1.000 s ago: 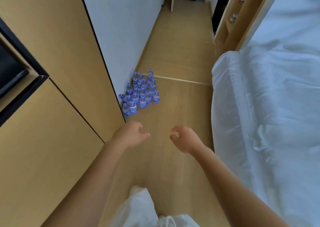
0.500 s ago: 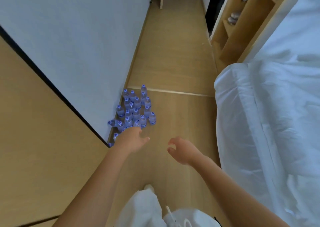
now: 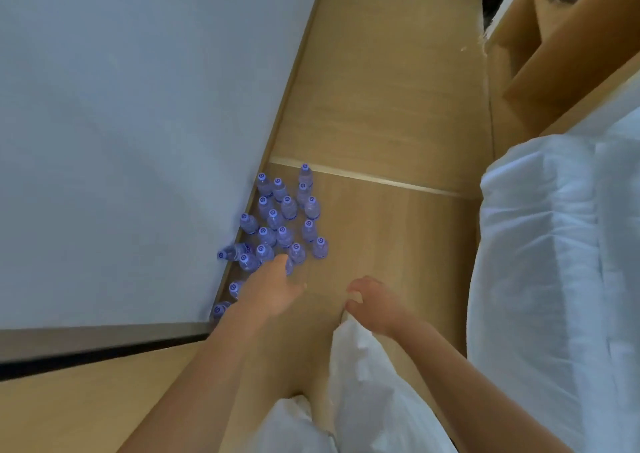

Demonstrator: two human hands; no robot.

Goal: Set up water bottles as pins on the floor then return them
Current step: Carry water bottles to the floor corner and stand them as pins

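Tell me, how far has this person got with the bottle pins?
Done: the water bottles stand clustered on the floor against the wall; one bottle at the cluster's left edge lies tipped. In hand: the left hand reaches toward the nearest bottles, holding nothing; the right hand hangs loosely curled and empty. Left: whether pins are being set or returned, I can't tell.

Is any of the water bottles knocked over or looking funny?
Yes. One water bottle lies on its side against the white wall, at the left edge of the cluster, cap pointing left. The other bottles around it stand upright.
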